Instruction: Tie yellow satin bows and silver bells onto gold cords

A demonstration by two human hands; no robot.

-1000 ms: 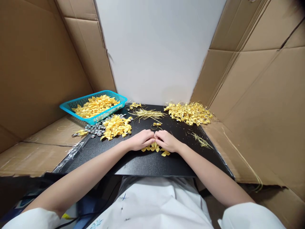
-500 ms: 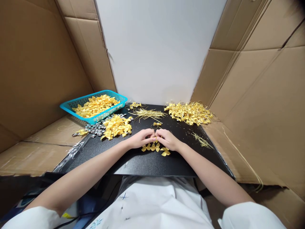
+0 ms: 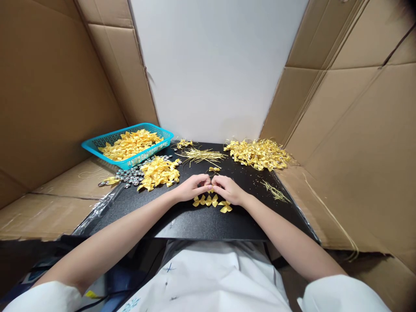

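My left hand (image 3: pixel 196 187) and my right hand (image 3: pixel 226 189) meet fingertip to fingertip over the black tabletop (image 3: pixel 191 225). Both are closed in a pinch on a small yellow ribbon bow (image 3: pixel 211 190), mostly covered by the fingers. Just below my hands lie several loose yellow bows (image 3: pixel 208 200) in a short row, with another bow (image 3: pixel 225 206) beside them on the right. Beyond the fingertips rests a single bow with a thin cord loop (image 3: pixel 214 169).
A turquoise basket (image 3: pixel 147 152) of yellow bows stands back left. Before it are a bow heap (image 3: pixel 159 172) and silvery round pieces (image 3: pixel 131 175). Gold cords (image 3: pixel 203 154) lie at the back, corded bows (image 3: pixel 260 154) back right, cut cords (image 3: pixel 274 191) right. Cardboard walls (image 3: pixel 351 143) flank the table.
Both hands stay almost in place, with only slight finger shifts around the bow. Everything else on the table looks the same.
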